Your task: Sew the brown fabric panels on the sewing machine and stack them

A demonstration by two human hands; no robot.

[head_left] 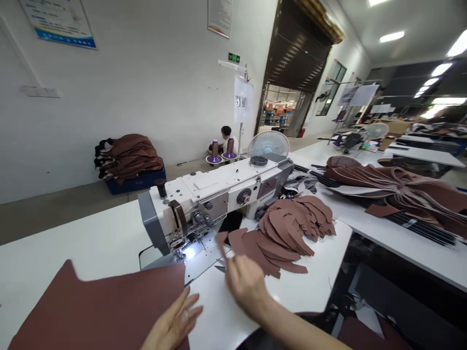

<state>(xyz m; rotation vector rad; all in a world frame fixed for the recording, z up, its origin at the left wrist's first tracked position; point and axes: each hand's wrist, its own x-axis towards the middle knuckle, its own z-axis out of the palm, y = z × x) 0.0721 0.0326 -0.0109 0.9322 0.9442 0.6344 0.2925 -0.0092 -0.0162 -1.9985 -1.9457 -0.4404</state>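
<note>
My left hand (175, 318) rests with fingers spread on the right edge of a large brown leather-like panel (109, 306). That panel lies flat on the white table in front of the sewing machine (215, 194), its top right corner close to the lit needle area. My right hand (245, 284) is closed on a narrow brown leather-like piece (222, 241), which sticks up past the fingers. Just right of it, a fanned pile of curved brown pieces (277, 233) lies on the table. A dark pointed thing (220, 268) shows beside my right hand, too little of it to name.
Two thread cones (215, 148) stand behind the machine, near a fan (269, 143). Folded brown panels (397, 187) lie on the right-hand table. A blue crate (136, 181) of brown material sits by the wall. A person (233, 143) is low down behind the machine.
</note>
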